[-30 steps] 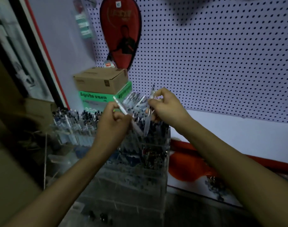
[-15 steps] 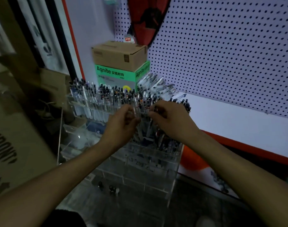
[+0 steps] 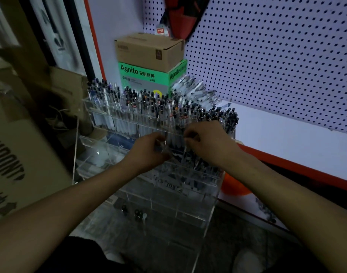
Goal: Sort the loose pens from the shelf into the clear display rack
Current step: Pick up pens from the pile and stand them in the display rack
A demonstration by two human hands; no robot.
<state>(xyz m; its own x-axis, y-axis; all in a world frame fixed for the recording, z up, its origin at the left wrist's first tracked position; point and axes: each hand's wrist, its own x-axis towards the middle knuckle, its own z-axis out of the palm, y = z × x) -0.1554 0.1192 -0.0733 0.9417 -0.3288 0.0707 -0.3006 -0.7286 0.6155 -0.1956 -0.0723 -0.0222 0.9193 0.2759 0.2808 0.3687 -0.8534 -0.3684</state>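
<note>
A clear display rack (image 3: 168, 194), stepped in tiers of acrylic compartments, is standing at the centre of the view. Its upper rows are bristling with upright pens (image 3: 141, 107), packed tight and running from 10 o'clock across to 2 o'clock. The lower tiers toward 6 o'clock are showing mostly clear walls, with a few small dark items lying near the bottom.

Both hands are working over the middle tier, close together but not touching. The left hand (image 3: 147, 152), just at 9 o'clock of centre, is curling its fingers around what looks like a thin clear pen (image 3: 164, 147); the dim light is making the pen hard to make out. The right hand (image 3: 210, 142), just at 3 o'clock of centre, is bending its fingers down among the pens, and whether it is gripping one cannot be told.

Behind the rack at 12 o'clock, a brown cardboard box (image 3: 149, 51) is sitting on a green box (image 3: 141, 75) printed "Agnite". A white pegboard (image 3: 267, 56) is filling the area from 1 to 3 o'clock. A red bag (image 3: 180, 14) is hanging at 12 o'clock. Large cardboard cartons (image 3: 20, 154) are leaning at 9 o'clock.
</note>
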